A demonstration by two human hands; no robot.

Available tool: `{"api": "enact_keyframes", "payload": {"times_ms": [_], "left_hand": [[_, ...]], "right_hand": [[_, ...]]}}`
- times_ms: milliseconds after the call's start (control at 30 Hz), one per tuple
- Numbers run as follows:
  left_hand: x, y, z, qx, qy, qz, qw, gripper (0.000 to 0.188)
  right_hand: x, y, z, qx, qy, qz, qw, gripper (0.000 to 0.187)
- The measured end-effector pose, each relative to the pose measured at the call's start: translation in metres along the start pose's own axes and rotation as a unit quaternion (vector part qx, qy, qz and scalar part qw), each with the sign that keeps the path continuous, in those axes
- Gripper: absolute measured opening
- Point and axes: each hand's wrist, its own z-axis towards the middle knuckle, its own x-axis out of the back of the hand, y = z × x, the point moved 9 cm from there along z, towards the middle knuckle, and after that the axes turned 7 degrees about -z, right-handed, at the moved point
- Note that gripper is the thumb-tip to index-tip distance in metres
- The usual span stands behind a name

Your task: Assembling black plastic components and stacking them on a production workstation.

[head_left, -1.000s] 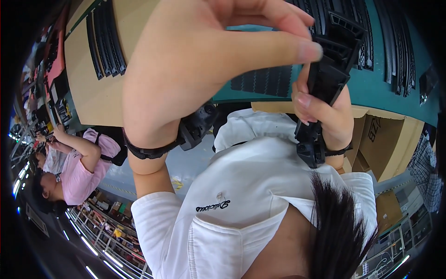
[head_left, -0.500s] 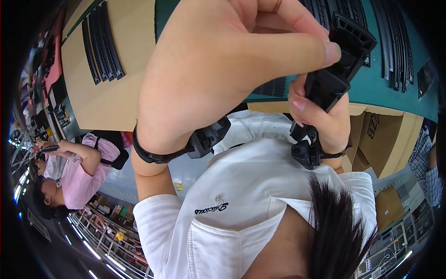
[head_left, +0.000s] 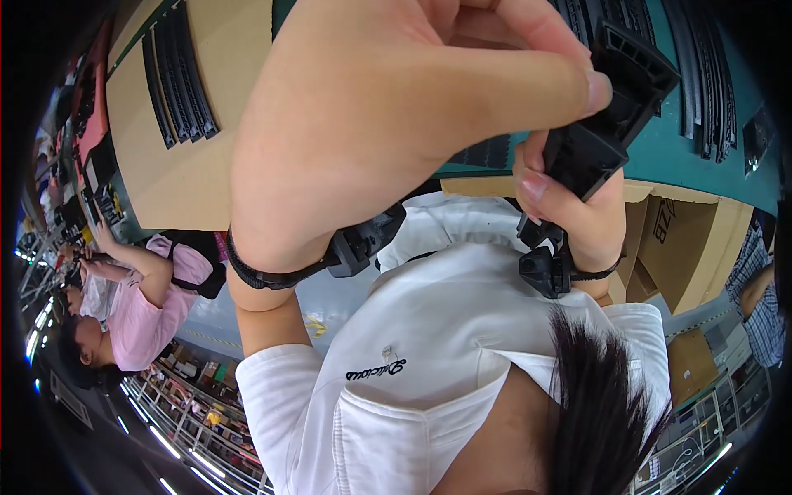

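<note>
Both hands are on a black moulded plastic part [head_left: 587, 155], tilted upward, with a hollow, ribbed upper end. My left hand [head_left: 371, 99] looms large across the upper middle, its thumb pressed on that part near the ribbed end and its other fingers curled behind. Lower down, my right hand [head_left: 573, 202] wraps round the same part, thumb along its near side. The fingers on the far side are partly hidden. Each wrist wears a black strap with a small black device, one on the left wrist [head_left: 363, 242] and one on the right wrist [head_left: 544, 271].
Long black plastic strips [head_left: 701, 82] lie in rows on a green work surface [head_left: 660, 161] ahead. Several similar strips [head_left: 180, 78] rest on a cardboard sheet [head_left: 177, 186] at left. An opened cardboard box [head_left: 697, 256] stands at right. A co-worker in pink [head_left: 157, 305] is at left.
My left hand has shifted slightly left, and the plastic part's upper end slightly right. Both hands keep their hold. The co-worker at left has raised a hand.
</note>
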Motion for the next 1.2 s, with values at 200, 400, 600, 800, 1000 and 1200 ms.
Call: {"api": "enact_keyframes", "payload": {"times_ms": [200, 400, 600, 800, 1000, 1200], "left_hand": [[0.0, -0.001, -0.001, -0.003, 0.003, -0.019, 1.0, 0.009], [0.005, 0.003, -0.008, -0.004, 0.003, -0.038, 0.999, 0.009], [0.004, -0.002, 0.001, -0.005, 0.005, -0.056, 0.998, 0.01], [0.0, -0.004, 0.001, -0.009, 0.01, -0.074, 0.997, 0.01], [-0.01, -0.008, 0.002, -0.013, 0.012, -0.09, 0.996, 0.01], [-0.017, -0.004, -0.006, -0.022, 0.013, -0.108, 0.994, 0.01]], "right_hand": [[0.001, -0.001, -0.001, 0.014, 0.001, -0.001, 1.0, 0.015], [0.002, -0.002, -0.001, 0.019, 0.005, -0.008, 1.0, 0.014], [0.004, -0.003, -0.001, 0.019, 0.018, -0.01, 1.0, 0.014], [0.003, -0.003, -0.001, 0.012, 0.022, 0.012, 1.0, 0.013], [0.005, 0.002, -0.001, -0.004, 0.0, 0.031, 1.0, 0.012], [0.004, 0.005, -0.001, -0.03, -0.013, 0.026, 0.999, 0.012]]}}
